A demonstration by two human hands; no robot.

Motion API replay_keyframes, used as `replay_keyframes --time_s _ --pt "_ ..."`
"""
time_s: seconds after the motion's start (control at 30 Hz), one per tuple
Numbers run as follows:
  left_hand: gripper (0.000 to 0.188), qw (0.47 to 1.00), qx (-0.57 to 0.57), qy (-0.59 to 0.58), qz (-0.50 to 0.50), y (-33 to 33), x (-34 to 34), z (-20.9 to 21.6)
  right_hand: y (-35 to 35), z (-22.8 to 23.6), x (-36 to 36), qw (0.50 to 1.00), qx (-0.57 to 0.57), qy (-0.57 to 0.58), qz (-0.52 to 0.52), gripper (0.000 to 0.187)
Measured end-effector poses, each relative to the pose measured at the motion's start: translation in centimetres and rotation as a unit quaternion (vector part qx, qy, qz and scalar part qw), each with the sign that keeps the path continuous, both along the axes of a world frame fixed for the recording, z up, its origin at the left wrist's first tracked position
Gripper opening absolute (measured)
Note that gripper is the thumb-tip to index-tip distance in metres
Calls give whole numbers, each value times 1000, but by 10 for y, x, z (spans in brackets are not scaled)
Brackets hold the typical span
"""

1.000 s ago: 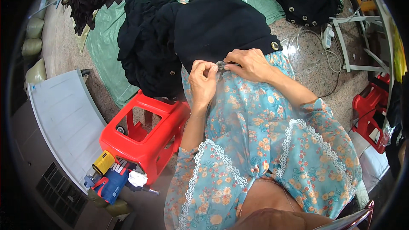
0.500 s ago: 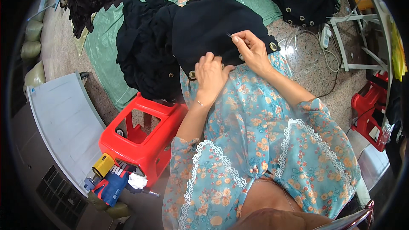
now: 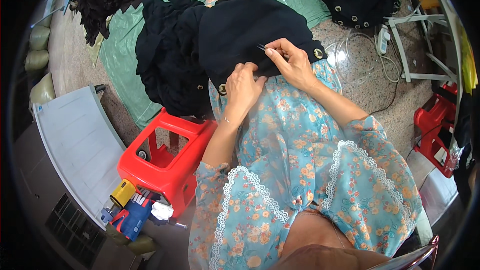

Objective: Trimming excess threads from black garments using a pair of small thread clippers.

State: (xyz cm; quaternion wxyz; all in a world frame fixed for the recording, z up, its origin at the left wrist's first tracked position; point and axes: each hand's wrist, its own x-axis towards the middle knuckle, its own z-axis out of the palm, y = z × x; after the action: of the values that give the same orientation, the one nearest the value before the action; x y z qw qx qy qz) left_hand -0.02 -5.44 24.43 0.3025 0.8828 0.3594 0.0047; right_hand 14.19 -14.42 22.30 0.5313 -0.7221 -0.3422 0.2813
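Evidently, cloth [image 3: 250,25]: black, spread over the lap of the floral dress [image 3: 287,115], its near edge by both hands.
Cloth's handling: looks soft, limp and fairly light; it should fold easily and may slide on the thin dress.
Where to hold: probably along the near edge, pinched close to the spot being worked, with the rest left lying on the lap.
Rings: gold-rimmed, likely stiff; one [image 3: 318,53] sits near the right hand, another [image 3: 222,89] just beside the left.
Left hand [image 3: 242,87]: lies over the near edge, fingers bent; whether they pinch the cloth cannot be told.
Right hand [image 3: 291,62]: thumb and forefinger closed on a tool [image 3: 261,47], held above the cloth.
Tool: thin, dark, pointed to the left, too small to identify; likely light and rigid, best held back from its tip.
Heap [image 3: 167,60]: more black cloth, left of the lap.
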Motion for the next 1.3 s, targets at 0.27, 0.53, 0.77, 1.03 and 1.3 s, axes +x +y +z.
replay_keyframes --time_s 0.27,0.53,0.77,1.03,1.3 --pt "28 991 64 -27 114 -32 -25 3 -3 12 -2 998 -36 -8 57 24" --pt "20 962 -72 -84 248 -43 -41 11 -6 6 -8 991 22 -91 100 21" --pt "15 953 -65 -117 271 -49 -44 8 -7 15 -10 985 34 -107 130 21" --pt "6 963 9 -105 247 -50 -48 7 -8 11 -12 979 33 -131 151 20" --pt "5 972 74 -132 179 -39 -55 -13 -8 7 -13 975 41 -141 164 22"
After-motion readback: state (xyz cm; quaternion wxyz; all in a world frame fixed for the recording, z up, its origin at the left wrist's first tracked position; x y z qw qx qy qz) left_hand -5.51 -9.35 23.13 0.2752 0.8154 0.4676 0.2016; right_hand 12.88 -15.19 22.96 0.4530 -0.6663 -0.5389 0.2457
